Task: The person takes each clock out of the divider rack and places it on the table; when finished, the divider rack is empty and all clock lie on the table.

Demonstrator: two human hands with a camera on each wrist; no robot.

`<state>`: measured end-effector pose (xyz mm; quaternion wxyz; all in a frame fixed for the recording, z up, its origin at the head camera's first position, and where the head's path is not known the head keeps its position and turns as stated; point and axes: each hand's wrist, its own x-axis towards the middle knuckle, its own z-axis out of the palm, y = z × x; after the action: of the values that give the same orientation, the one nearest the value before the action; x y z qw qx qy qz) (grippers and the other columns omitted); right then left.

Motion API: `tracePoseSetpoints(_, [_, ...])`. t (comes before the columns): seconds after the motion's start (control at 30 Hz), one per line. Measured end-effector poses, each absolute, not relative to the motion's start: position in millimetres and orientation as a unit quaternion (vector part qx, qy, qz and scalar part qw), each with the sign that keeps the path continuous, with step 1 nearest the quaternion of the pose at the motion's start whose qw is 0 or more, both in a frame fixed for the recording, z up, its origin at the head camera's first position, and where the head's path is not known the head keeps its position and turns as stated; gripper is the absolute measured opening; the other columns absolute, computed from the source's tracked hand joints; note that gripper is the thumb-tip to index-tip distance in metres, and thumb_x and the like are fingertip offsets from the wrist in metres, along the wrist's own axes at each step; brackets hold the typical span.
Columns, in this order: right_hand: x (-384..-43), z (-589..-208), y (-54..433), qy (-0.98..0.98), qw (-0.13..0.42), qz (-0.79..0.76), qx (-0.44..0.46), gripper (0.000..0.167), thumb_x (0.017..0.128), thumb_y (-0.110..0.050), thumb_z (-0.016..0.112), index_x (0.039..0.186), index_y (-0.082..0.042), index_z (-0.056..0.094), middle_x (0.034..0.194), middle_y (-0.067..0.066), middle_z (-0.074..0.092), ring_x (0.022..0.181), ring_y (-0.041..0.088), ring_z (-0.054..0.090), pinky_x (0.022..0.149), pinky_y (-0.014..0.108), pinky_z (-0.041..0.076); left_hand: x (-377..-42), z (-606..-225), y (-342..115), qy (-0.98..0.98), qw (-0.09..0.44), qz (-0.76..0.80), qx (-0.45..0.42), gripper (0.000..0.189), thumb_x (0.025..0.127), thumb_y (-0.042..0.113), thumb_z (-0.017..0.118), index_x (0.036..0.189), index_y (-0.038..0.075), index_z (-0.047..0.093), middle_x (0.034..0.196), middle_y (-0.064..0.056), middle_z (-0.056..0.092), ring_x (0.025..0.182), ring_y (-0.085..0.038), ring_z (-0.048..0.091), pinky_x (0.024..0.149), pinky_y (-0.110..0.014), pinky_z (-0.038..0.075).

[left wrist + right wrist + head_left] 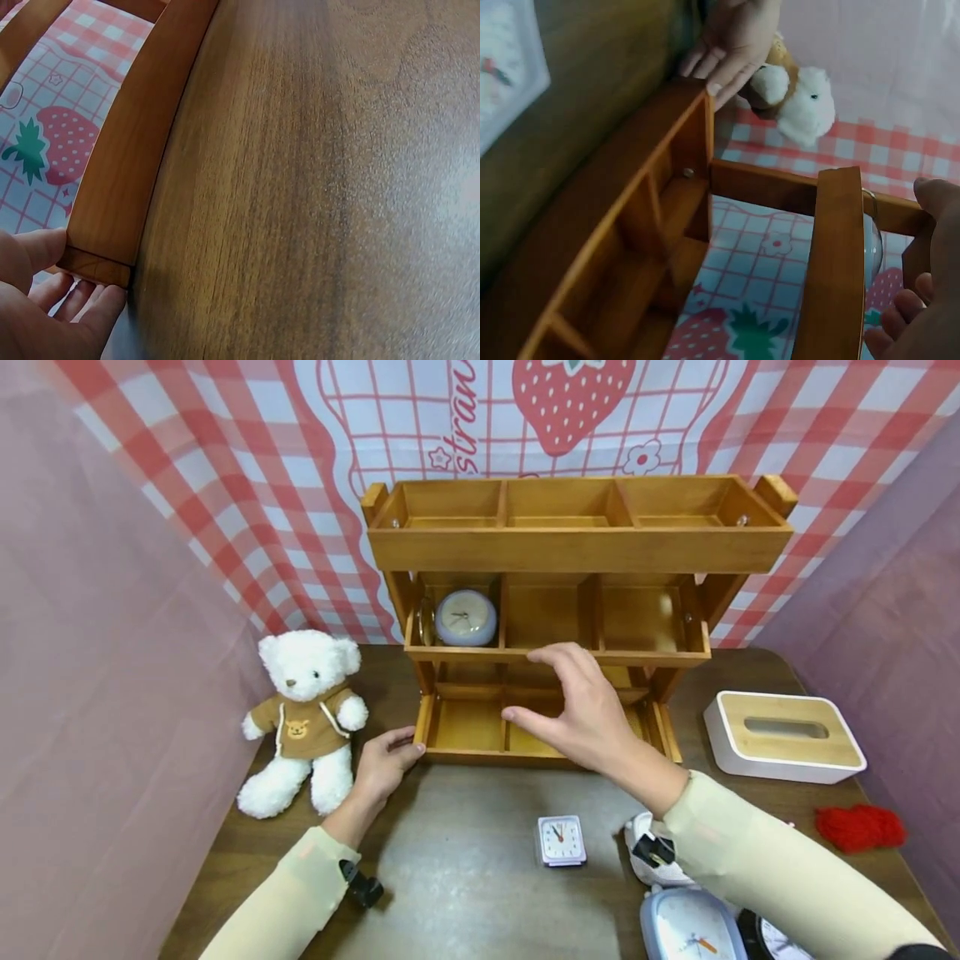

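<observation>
My left hand (pixel 385 766) pinches the left corner of the wooden shelf (pixel 577 552), far on the bench (pixel 465 835), probably steadying it, while my right hand (pixel 588 710) is empty, fingers apart, and next should, I think, reach the near small clock (pixel 561 841).

On the checked cloth (pixel 408 410), beside the printed strawberry (pixel 573 402), red lettering (pixel 463 410) runs upward, starting "stra"; the rest is unclear. Dial numerals are too small or blurred to read on the round clock (pixel 466 618) near the rack's (pixel 577 552) left end, the square clock (pixel 561 841) before its front edge, and the blue clock (pixel 692 931) and black clock (pixel 776 941) towards the table's (pixel 465 843) right edge.
</observation>
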<state>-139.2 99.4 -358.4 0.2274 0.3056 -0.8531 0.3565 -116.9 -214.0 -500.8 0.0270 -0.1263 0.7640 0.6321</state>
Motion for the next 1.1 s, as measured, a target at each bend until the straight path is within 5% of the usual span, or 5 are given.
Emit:
tracePoseSetpoints(0.73, [-202.5, -328.2, 21.9, -0.892, 0.177, 0.363, 0.203, 0.085, 0.077, -0.052, 0.086, 0.143, -0.01, 0.052, 0.143, 0.016, 0.052, 0.125, 0.032, 0.054, 0.103, 0.048, 0.048, -118.8, -505.4, -209.9, 0.763, 0.007, 0.632, -0.136, 0.042, 0.092, 0.003, 0.073, 0.132, -0.006, 0.065, 0.128, -0.028, 0.067, 0.111, -0.026, 0.066, 0.081, -0.016, 0.054])
tracePoseSetpoints(1.1, [-203.7, -340.1, 1.3, -0.895, 0.242, 0.343, 0.149, 0.086, 0.075, -0.06, 0.085, 0.139, -0.01, 0.054, 0.134, 0.016, 0.058, 0.118, 0.033, 0.057, 0.09, 0.048, 0.055, -118.1, -507.9, -212.0, 0.767, 0.008, 0.626, -0.137, 0.044, 0.092, 0.005, 0.073, 0.133, -0.006, 0.064, 0.127, -0.03, 0.067, 0.111, -0.026, 0.066, 0.081, -0.017, 0.054])
